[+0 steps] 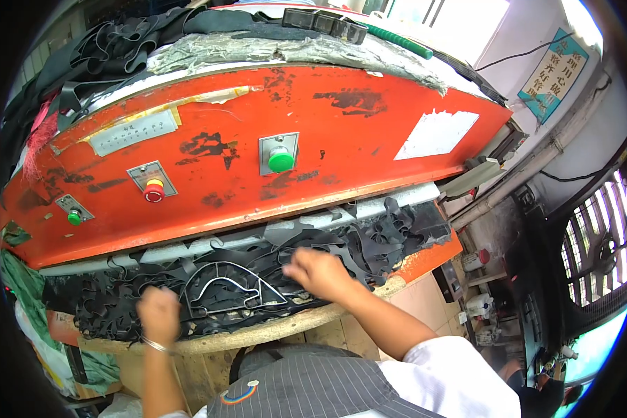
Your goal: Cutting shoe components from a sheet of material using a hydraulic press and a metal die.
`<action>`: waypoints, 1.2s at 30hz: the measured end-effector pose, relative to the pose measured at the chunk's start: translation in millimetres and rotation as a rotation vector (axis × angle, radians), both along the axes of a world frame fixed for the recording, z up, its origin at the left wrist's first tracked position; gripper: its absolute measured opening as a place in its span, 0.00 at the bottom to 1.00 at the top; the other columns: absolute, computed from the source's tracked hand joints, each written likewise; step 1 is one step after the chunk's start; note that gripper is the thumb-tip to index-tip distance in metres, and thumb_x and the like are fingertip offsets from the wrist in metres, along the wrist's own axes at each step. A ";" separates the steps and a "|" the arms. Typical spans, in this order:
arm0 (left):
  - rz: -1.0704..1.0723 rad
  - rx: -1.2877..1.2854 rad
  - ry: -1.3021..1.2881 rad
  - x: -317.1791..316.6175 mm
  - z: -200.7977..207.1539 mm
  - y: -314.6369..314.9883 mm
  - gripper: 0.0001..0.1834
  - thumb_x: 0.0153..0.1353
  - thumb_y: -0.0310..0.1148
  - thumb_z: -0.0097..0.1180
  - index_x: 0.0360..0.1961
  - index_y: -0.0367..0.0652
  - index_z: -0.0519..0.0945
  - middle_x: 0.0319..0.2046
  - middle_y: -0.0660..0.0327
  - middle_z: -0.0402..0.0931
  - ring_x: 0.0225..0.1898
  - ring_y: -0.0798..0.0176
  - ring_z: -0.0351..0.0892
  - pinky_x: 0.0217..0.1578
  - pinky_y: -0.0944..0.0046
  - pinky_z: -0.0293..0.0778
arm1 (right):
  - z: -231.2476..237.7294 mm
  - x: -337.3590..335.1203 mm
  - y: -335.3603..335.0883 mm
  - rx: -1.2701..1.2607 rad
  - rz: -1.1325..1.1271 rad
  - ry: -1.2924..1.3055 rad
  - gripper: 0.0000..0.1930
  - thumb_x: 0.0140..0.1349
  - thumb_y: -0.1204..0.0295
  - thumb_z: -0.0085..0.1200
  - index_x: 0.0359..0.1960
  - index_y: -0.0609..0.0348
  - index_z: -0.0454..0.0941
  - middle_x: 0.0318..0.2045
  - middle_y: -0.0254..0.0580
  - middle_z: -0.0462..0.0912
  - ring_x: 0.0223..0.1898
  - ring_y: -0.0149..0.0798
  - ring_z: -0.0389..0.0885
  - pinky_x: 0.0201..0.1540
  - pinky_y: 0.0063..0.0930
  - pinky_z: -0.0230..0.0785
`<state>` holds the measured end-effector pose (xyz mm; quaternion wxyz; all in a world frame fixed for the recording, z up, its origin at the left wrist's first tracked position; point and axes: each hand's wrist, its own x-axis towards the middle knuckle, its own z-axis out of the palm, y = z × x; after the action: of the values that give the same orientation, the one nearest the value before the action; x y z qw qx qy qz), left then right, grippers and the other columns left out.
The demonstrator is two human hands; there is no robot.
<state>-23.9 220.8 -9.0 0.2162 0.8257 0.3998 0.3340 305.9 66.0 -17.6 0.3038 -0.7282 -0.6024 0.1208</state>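
Note:
A metal cutting die, a thin curved outline with straight struts, lies on a heap of black leather-like offcuts. At the left end of the die, my left hand is curled closed and slightly blurred; whatever may be in its fingers is hidden. My right hand is closed just above the right part of the die, over the scraps. Its fingers are bent together, and I cannot make out anything in them. Both hands appear apart from the die.
Behind the scraps stands a red press with a large green button, a red button and a small green button. Black sheets lie on top. A fan is at right; green sacking hangs at left.

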 end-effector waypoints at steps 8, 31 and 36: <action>-0.139 0.072 0.155 42.8 -45.3 -117.8 0.07 0.52 0.33 0.61 0.28 0.41 0.82 0.29 0.58 0.79 0.33 0.51 0.76 0.39 0.52 0.71 | -19.8 -28.3 -52.0 -0.309 0.062 -0.196 0.19 0.61 0.55 0.54 0.27 0.59 0.82 0.29 0.51 0.83 0.35 0.51 0.83 0.41 0.44 0.74; -0.005 0.038 0.378 65.7 -51.5 -86.9 0.06 0.44 0.35 0.65 0.20 0.49 0.79 0.24 0.67 0.75 0.29 0.57 0.72 0.34 0.56 0.67 | -47.3 234.9 87.2 -0.146 -0.480 0.154 0.25 0.63 0.51 0.53 0.42 0.66 0.76 0.36 0.59 0.82 0.39 0.60 0.80 0.43 0.48 0.72; 0.061 0.046 0.367 77.6 -51.7 -87.9 0.07 0.44 0.33 0.64 0.20 0.49 0.76 0.24 0.66 0.75 0.30 0.56 0.73 0.34 0.56 0.67 | -26.8 256.8 93.9 0.134 -0.125 -0.124 0.24 0.54 0.69 0.66 0.53 0.61 0.75 0.41 0.48 0.79 0.41 0.52 0.76 0.48 0.38 0.70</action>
<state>53.7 132.9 -60.7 0.1103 0.8650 0.4497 0.1934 562.7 160.0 -44.5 0.3208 -0.7484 -0.5803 0.0162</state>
